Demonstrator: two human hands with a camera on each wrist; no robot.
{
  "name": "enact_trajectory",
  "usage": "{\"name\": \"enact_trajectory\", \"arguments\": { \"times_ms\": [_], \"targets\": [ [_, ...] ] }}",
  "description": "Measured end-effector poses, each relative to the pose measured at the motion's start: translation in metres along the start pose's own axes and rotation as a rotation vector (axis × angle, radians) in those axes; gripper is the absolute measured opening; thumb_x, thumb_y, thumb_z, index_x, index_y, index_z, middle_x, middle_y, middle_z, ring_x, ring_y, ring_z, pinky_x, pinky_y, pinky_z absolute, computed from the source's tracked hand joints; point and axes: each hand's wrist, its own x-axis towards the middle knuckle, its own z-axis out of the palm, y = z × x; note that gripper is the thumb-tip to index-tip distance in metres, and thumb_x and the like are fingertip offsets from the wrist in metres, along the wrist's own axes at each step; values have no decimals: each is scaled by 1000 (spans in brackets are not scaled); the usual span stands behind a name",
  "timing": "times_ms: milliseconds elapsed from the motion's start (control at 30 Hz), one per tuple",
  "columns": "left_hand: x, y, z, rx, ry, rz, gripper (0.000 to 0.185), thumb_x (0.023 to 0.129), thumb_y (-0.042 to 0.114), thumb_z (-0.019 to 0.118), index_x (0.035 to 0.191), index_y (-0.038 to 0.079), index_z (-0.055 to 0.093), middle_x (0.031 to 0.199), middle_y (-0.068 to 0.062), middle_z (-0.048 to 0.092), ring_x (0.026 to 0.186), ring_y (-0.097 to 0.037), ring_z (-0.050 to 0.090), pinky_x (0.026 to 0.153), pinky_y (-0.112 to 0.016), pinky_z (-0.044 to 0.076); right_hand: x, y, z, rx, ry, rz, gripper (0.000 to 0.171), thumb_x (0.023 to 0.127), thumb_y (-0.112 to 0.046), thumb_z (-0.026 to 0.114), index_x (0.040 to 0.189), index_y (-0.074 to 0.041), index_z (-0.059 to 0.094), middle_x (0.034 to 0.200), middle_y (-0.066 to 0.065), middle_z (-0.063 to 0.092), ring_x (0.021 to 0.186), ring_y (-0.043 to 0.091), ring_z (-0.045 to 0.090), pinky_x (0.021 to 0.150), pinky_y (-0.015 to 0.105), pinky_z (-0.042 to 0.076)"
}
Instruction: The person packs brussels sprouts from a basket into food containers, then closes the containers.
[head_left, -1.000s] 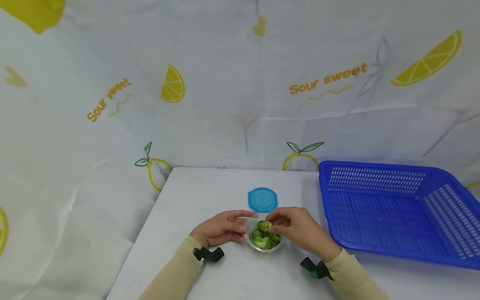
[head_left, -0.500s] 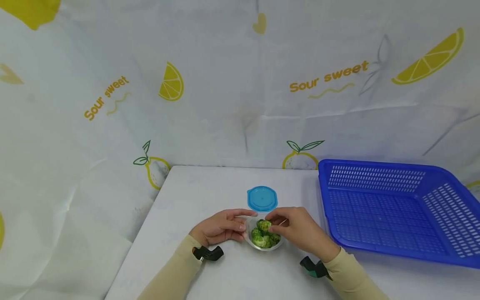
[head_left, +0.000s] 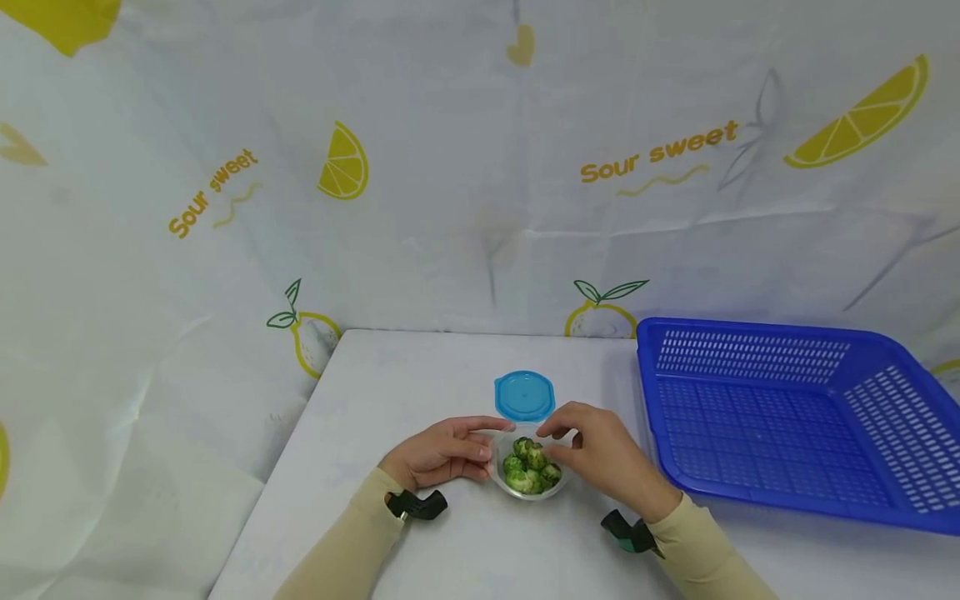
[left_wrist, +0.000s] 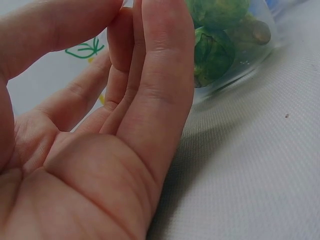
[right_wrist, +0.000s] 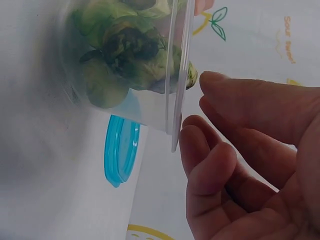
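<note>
A small clear plastic tub (head_left: 531, 497) stands on the table with several Brussels sprouts (head_left: 525, 479) in it. My left hand (head_left: 442, 454) holds the tub at its left side, index finger along the far rim and thumb at the near left. Over the right side of the rim, my right hand (head_left: 603, 454) has thumb and fingers apart, with nothing between them. In the right wrist view its thumb (right_wrist: 235, 95) is close to the topmost sprout (right_wrist: 191, 77), which shows just above the rim. Behind the tub lies a blue lid (head_left: 525, 396).
To the right, a large blue plastic basket (head_left: 757, 500) with slotted walls stands on the white table (head_left: 405, 375). A white sheet (head_left: 450, 167) printed with lemons and lettering hangs behind the table.
My right hand has let go of a Brussels sprout, which now rests on top of the others in the tub. Its fingers have spread and lifted slightly. The left hand stays put.
</note>
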Motion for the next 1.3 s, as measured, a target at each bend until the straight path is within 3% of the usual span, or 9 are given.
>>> {"name": "enact_trajectory", "arguments": {
  "times_ms": [267,500,667,800,900,1067,1300],
  "targets": [
    [-4,4,1,5,4,5,64,104,1,65,164,6,43,99,0,67,89,-10,76,88,-27,66,0,-1,5,-49,37,-65,12,92,-9,85,96,-20,84,97,-7,73,87,13,66,66,21,52],
    [-5,5,1,19,8,6,64,104,2,65,164,5,43,99,1,69,90,-11,76,89,-28,67,-1,-1,3,-121,86,1,15,89,-5,87,88,-19,84,92,-7,69,87,13,64,69,24,51],
    [-4,7,1,22,18,5,63,104,2,66,163,5,44,98,1,70,89,-11,76,88,-28,67,2,0,1,-87,77,-4,7,95,-10,83,94,-17,84,93,-6,70,87,11,64,68,23,52],
    [-1,8,2,33,12,16,62,104,2,65,163,4,45,98,1,70,89,-11,76,88,-28,66,9,6,1,-63,135,21,5,100,-13,78,99,-14,83,93,-3,72,86,11,65,71,25,54],
    [1,7,3,31,11,13,63,103,2,66,163,4,45,98,1,70,89,-11,76,88,-28,67,15,12,2,-37,173,62,10,102,-11,73,107,-10,82,96,3,74,87,15,66,73,29,56],
    [3,5,3,38,22,1,62,103,2,66,162,6,46,98,1,69,88,-11,76,88,-29,67,26,23,6,-26,166,185,25,106,-11,62,124,-2,77,105,12,75,90,22,67,75,37,59],
    [-2,5,2,77,43,3,59,104,1,65,161,5,47,100,1,70,89,-12,77,88,-30,67,44,37,18,-89,152,245,32,104,-9,59,129,6,74,109,20,78,93,30,72,82,49,62]
  ]
}}
